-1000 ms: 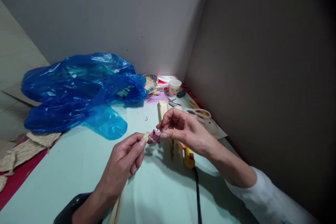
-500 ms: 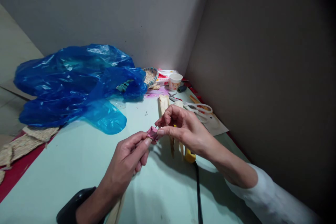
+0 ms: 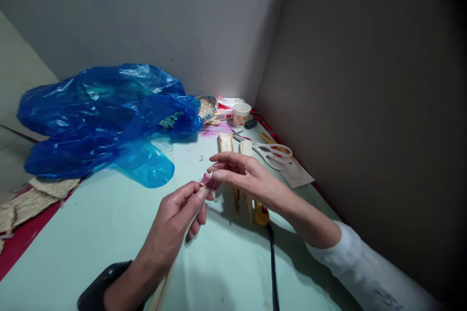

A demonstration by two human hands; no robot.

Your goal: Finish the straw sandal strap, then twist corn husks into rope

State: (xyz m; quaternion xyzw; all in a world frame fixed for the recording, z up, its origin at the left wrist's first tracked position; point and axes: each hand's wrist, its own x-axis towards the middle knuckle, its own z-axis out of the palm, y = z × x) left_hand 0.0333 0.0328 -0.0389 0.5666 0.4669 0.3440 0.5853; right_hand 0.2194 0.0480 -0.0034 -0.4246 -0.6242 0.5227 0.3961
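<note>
A small pink binder clip (image 3: 206, 179) sits at the upper end of pale, flat plant-fibre strips (image 3: 162, 287). My left hand (image 3: 182, 209) is closed around the strips just below the clip, thumb on top. The strips run down past my left wrist to the bottom edge. From the right, my right hand (image 3: 251, 177) reaches over, its thumb and a finger on the clip's wire handle, with the index finger raised apart. Beneath the right hand, two pale fibre pieces (image 3: 226, 142) lie on the table, partly hidden.
A large blue plastic bag (image 3: 105, 107) covers the left back. White-handled scissors (image 3: 272, 153), a paper cup (image 3: 241, 114), a dark thread spool (image 3: 251, 124) and a woven basket (image 3: 207, 107) stand behind. A yellow tool (image 3: 261, 214) with a black strap lies right; braided fibre (image 3: 40, 199) lies left.
The clip has tilted and now shows its side and wire handle. My right hand has shifted slightly left, its index finger straightened and lifted. My left hand stays around the strips.
</note>
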